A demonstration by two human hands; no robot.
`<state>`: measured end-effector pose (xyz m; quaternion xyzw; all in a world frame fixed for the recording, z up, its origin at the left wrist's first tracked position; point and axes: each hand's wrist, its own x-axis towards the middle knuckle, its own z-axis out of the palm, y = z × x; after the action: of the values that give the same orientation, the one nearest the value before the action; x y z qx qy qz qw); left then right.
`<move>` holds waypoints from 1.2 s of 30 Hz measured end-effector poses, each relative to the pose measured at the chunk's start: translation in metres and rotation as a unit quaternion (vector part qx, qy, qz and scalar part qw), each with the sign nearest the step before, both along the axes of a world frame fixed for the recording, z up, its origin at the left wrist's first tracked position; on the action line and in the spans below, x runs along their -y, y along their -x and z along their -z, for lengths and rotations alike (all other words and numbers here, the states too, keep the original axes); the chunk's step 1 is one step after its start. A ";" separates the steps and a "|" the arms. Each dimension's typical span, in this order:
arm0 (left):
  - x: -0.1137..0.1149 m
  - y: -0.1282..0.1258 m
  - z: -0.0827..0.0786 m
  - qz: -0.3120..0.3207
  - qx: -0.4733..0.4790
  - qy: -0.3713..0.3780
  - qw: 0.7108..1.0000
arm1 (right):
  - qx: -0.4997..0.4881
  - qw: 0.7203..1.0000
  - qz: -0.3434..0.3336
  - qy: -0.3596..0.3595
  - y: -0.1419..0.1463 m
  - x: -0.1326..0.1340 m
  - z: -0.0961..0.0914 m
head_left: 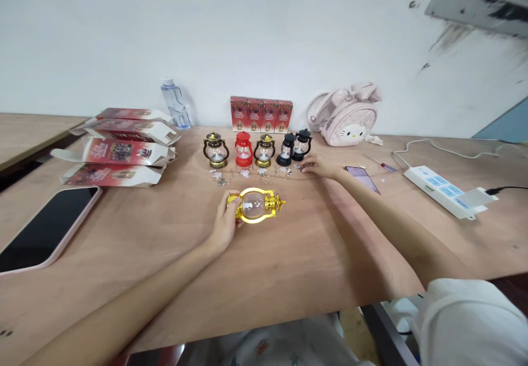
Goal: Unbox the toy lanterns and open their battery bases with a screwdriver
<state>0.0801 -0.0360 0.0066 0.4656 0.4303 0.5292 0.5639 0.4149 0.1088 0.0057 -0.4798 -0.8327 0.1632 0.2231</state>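
My left hand is closed round the base of a shiny gold toy lantern, which lies sideways with its pointed top to the right. Clear plastic forms its globe. My right hand reaches to the small parts in front of the black lantern, fingertips pinched together at the tabletop; what is between them is too small to make out. A second black lantern, a red lantern and two bronze-coloured lanterns stand upright in the same row. Small metal and white pieces lie before them.
Red boxes stand against the wall. Opened red cartons and a phone lie left, near a water bottle. Rightward are a pink bag, another phone, a screwdriver and a power strip with cables.
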 end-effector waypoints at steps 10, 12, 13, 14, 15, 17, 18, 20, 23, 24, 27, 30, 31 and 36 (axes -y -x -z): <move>0.001 0.000 -0.002 -0.005 -0.005 0.009 1.000 | -0.088 0.977 0.184 -0.056 0.064 0.009 -0.019; 0.001 0.000 -0.002 -0.006 -0.009 0.007 1.000 | -0.074 0.971 0.219 -0.060 0.076 0.003 -0.022; 0.001 0.000 -0.002 -0.006 -0.011 0.006 1.000 | -0.071 0.968 0.233 -0.063 0.081 -0.001 -0.024; 0.001 0.000 -0.002 -0.006 -0.012 0.005 1.000 | -0.069 0.965 0.244 -0.066 0.085 -0.005 -0.025; 0.001 0.000 -0.001 -0.006 -0.013 0.004 1.000 | -0.068 0.963 0.251 -0.067 0.088 -0.009 -0.025; 0.000 0.001 -0.001 -0.004 -0.012 0.003 1.000 | -0.070 0.962 0.254 -0.069 0.092 -0.017 -0.026; 0.000 0.001 -0.001 -0.003 -0.012 0.003 1.000 | -0.072 0.963 0.251 -0.070 0.094 -0.020 -0.027; 0.001 0.000 0.000 -0.002 -0.013 0.003 1.000 | -0.076 0.962 0.250 -0.075 0.095 -0.023 -0.027; 0.001 0.000 0.000 -0.001 -0.009 0.006 1.000 | -0.072 0.954 0.275 -0.098 0.094 -0.014 -0.027; 0.001 0.000 0.000 0.001 -0.007 0.007 1.000 | -0.066 0.952 0.280 -0.108 0.092 -0.008 -0.027; 0.001 -0.001 0.000 0.005 -0.004 0.010 1.000 | -0.038 0.969 0.228 -0.085 0.085 0.014 -0.027; 0.001 -0.001 0.000 -0.001 -0.009 0.008 1.000 | 0.023 0.988 0.149 -0.030 0.077 0.032 -0.026; 0.001 -0.001 0.000 -0.002 -0.011 0.007 1.000 | 0.045 0.989 0.138 -0.026 0.076 0.036 -0.026; 0.001 -0.001 -0.001 -0.003 -0.009 0.002 1.000 | 0.126 0.982 0.139 -0.030 0.072 0.042 -0.023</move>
<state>0.0807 -0.0370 0.0074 0.4677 0.4378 0.5258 0.5595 0.3426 0.0664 0.0291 -0.6009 -0.7836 0.0440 0.1514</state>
